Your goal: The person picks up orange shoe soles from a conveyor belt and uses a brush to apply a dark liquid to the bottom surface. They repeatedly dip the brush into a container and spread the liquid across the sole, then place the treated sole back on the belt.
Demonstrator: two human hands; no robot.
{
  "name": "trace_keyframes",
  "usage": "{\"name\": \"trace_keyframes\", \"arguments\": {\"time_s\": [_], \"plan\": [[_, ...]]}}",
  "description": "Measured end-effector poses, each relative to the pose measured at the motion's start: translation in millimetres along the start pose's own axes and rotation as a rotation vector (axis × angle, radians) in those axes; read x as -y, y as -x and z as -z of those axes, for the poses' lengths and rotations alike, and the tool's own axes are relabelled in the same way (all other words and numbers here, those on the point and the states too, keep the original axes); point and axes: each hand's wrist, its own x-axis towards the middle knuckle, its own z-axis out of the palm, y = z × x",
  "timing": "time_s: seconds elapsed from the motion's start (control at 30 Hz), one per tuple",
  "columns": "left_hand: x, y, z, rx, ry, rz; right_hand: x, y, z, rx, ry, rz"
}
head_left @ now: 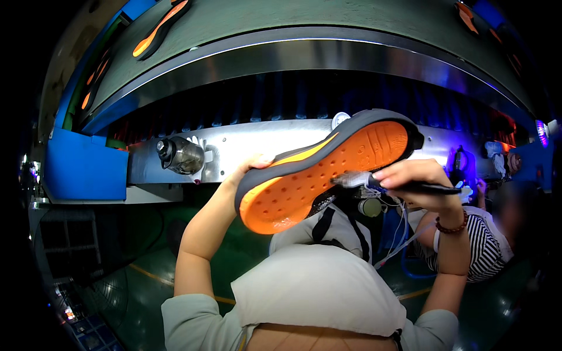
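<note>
My left hand (pixel 252 168) grips the edge of a shoe sole (pixel 366 150), thumb on its rim. The sole is orange inside with a dark grey rim, and is tilted with its inner face toward me. Rows of small dimples cover much of the orange face, with curved ridges at the upper right end. A wet-looking shine shows at its lower left end. In my right hand (pixel 422 178) is a brush (pixel 404 184) with a black handle, its pale bristles against the middle of the orange face. A beaded bracelet circles my right wrist.
Beyond the metal ledge (pixel 246 137) runs a green conveyor belt (pixel 281 16) carrying more orange-and-black soles (pixel 158 32). A dark-lidded clear bottle (pixel 181 157) stands on the ledge at left. At right sits another person in a striped garment (pixel 485 240). Pale cables (pixel 403 231) hang nearby.
</note>
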Motion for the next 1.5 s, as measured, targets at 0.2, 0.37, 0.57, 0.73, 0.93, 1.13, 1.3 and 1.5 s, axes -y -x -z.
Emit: {"name": "trace_keyframes", "arguments": {"time_s": [0.2, 0.37, 0.57, 0.73, 0.93, 1.13, 1.3, 1.5], "plan": [[-2, 8, 14, -0.031, 0.017, -0.029, -6, 16, -1, 0.174, -0.051, -0.086], [-5, 9, 16, -0.025, 0.022, -0.037, -17, 14, 6, 0.02, -0.019, -0.073], [-3, 11, 23, -0.035, 0.044, -0.058, 2, 6, 17, 0.16, 0.018, -0.083], [-6, 14, 26, -0.03, 0.056, -0.076, -13, 8, 26, 0.248, 0.14, -0.116], [-6, 13, 29, -0.008, 0.1, -0.101, -26, 5, 22, -0.021, 0.117, -0.099], [13, -4, 12, 0.13, 0.325, -0.171, -13, 2, -6, -0.11, -0.226, -0.305], [37, -35, -7, 0.196, 0.526, -0.189, -27, -23, -58, -0.23, -0.229, -0.245], [44, -30, -36, 0.187, 0.572, -0.168, -105, -4, -43, -1.003, -0.027, -0.239]]}}
